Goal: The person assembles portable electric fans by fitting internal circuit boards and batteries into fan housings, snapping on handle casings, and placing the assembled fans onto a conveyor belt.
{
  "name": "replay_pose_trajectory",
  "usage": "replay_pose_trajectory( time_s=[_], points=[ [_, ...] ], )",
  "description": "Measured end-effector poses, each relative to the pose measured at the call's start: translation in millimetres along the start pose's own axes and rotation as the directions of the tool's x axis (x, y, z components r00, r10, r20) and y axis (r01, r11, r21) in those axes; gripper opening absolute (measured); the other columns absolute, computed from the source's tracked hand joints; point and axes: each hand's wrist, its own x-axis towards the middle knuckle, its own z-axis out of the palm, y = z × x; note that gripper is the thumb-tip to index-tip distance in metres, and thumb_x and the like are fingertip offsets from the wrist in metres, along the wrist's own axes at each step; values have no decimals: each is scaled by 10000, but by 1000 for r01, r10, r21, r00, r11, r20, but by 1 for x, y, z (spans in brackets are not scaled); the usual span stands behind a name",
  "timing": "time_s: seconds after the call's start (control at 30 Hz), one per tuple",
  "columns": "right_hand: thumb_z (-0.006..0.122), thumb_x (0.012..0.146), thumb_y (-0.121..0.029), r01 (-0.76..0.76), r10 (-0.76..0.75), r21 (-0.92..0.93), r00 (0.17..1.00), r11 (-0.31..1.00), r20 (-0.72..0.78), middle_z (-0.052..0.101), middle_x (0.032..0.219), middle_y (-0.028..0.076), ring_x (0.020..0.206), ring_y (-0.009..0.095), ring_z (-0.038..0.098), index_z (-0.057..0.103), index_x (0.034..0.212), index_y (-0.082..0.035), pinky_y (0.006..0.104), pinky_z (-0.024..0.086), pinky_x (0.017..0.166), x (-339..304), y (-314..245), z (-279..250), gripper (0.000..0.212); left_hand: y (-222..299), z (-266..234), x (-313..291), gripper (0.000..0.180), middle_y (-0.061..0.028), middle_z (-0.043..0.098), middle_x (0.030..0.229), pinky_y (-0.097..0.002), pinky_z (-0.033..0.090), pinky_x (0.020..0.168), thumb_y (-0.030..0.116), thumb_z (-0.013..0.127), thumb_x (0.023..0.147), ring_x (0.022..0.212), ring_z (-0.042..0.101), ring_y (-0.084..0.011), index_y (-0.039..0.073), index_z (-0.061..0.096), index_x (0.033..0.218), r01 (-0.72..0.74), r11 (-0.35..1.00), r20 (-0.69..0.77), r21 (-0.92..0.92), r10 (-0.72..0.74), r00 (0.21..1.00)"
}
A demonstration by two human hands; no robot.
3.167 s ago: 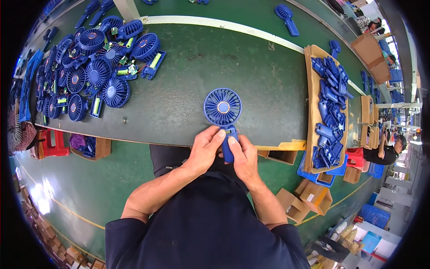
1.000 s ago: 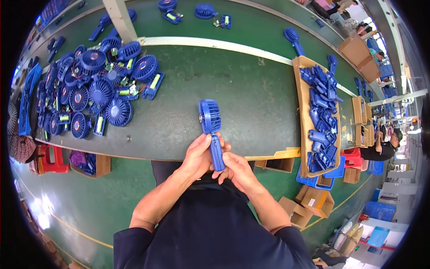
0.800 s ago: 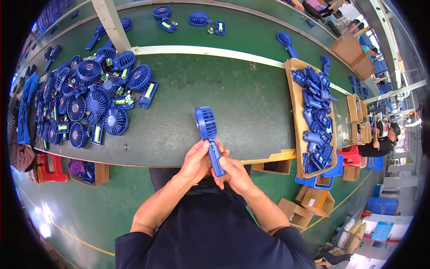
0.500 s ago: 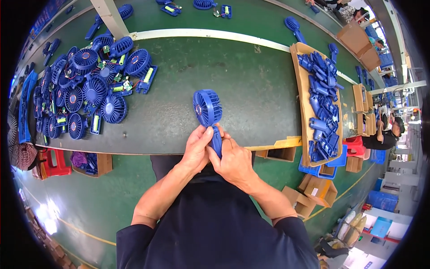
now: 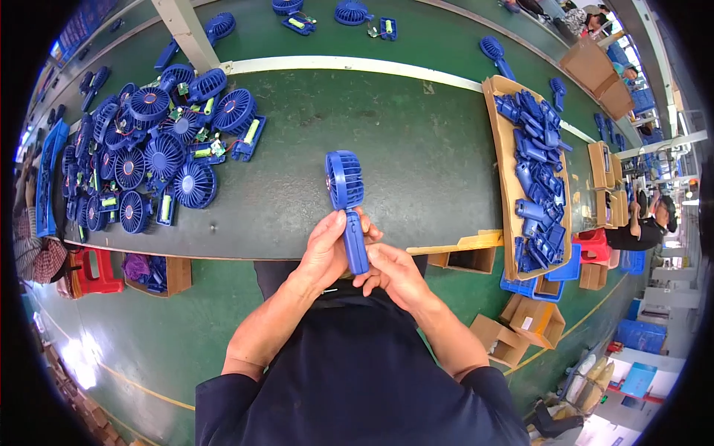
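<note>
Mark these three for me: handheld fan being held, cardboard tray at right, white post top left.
handheld fan (image 5: 355,232): head view, on its handle
cardboard tray (image 5: 504,169): head view, on its left wall
white post (image 5: 186,33): head view, mid-length on its face

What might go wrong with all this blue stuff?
The fan might slip, since the left hand holds it by its handle. The cardboard tray might tip if bumped, because it seems to stick out past the table. The piled fans might slide, being heaped together.
</note>
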Motion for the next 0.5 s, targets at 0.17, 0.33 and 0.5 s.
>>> replay_pose_trajectory(
  time_s=[0.17,0.33,0.5],
  points=[
    [548,1075,-357,-108,7,447,975,888,222,679,1030,122,818,206,718,637,1137,0,311,589,628,-5,-7,7,373,2,12,1,498,-105,649,1062,-497,481,1060,457,593,1032,1132,635,-313,23,556,1274,26,993,94,115,-36,995],
    [647,1017,-361,51,-97,396,991,917,97,656,914,119,662,182,643,586,1165,-3,300,538,554,-4,-17,7,392,4,23,2,542,-170,649,1310,-479,462,1103,421,514,1079,1244,609,-295,-15,533,1401,49,958,26,282,-59,998],
    [704,981,-198,162,-177,-99,971,982,-160,645,851,60,665,124,634,574,1132,3,274,532,558,-3,-19,1,282,0,22,-6,493,-124,667,1294,-400,518,1018,377,522,1089,1147,653,-209,-25,574,1369,94,886,-33,453,-89,995]
  ],
)
